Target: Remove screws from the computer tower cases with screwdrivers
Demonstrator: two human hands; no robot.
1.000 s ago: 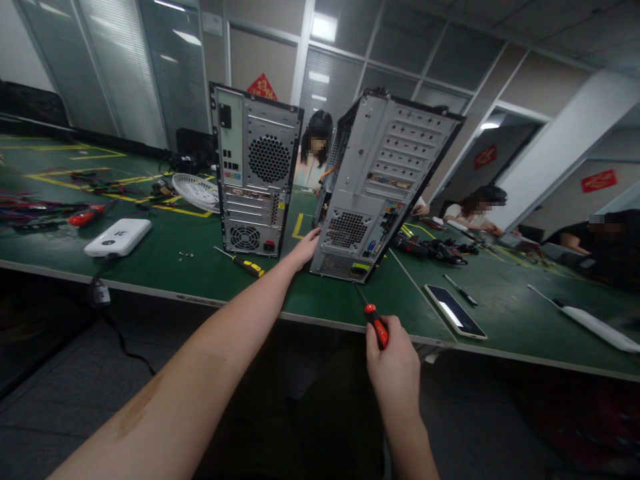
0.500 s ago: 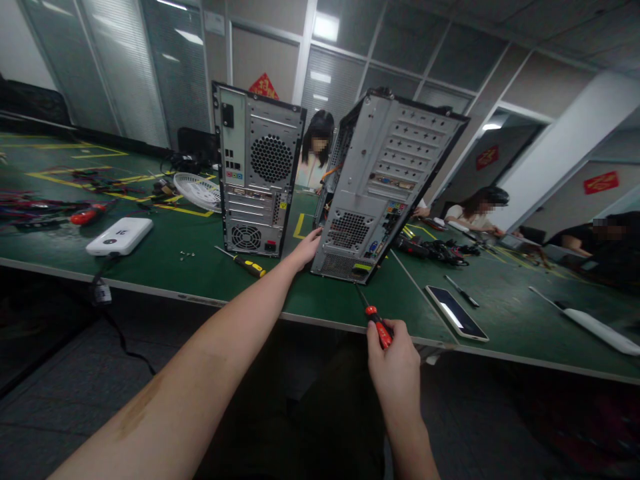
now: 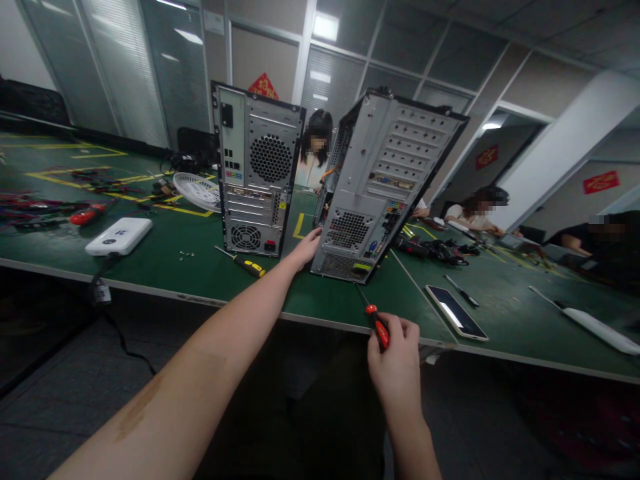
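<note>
Open-sided PC tower (image 3: 376,163): just beyond right hand (image 3: 397,355), long axis near upright, leaning right in view. Left hand (image 3: 306,249) nearer the tower, against its lower left side; fingertips hidden, hold cannot be told. Right hand clasps red-black screwdriver (image 3: 371,311) by handle; shaft runs forward-left from grip to tower's bottom rear edge, contact unclear.

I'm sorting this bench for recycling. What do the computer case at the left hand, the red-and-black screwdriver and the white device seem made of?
Computer case: probably sheet metal, dull grey, judging by its punched vents and folded edges.
Screwdriver: slim shaft, likely metal; two-colour handle, plastic or rubbery, hard to tell which.
White device: likely smooth plastic, by its even, rounded shell.
</note>
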